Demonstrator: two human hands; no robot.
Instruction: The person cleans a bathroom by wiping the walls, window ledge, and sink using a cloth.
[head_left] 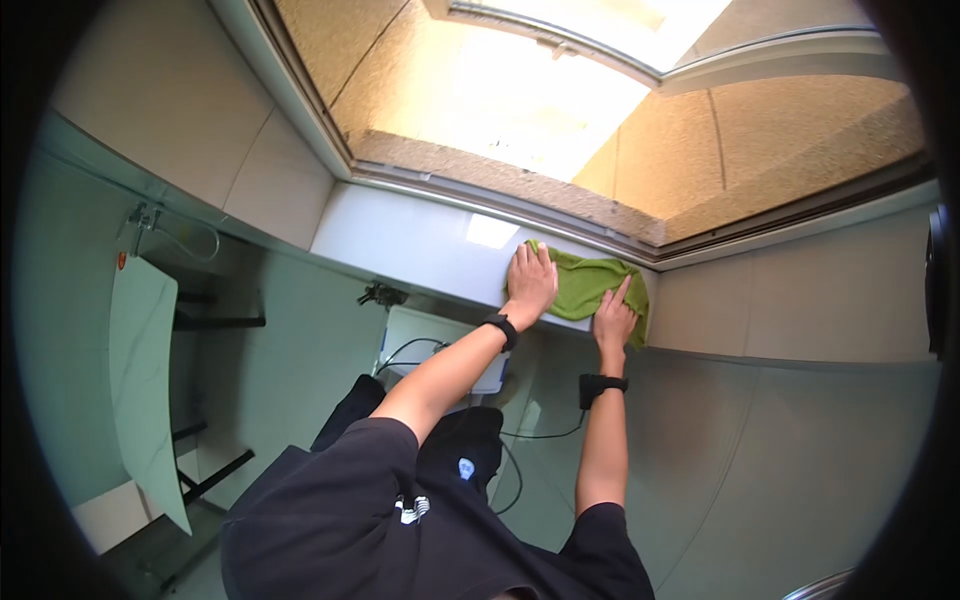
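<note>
A green cloth [582, 285] lies bunched on the white window sill [400, 228], at its right end. My left hand [533, 281] presses down on the cloth's left end, fingers close together and bent over it. On the right side of the cloth, my right hand [614, 318] has its index finger stretched forward and the other fingers curled on the fabric. One corner of the cloth hangs over the sill's front edge beside my right hand. What lies beneath both palms is hidden.
An open window [560, 110] with a dark frame stands behind the sill. Below are a tap [382, 294] and a white box-like object [405, 330] with cables. A marble-patterned tabletop [143, 380] with black legs is at left. A tiled wall [800, 290] bounds the right.
</note>
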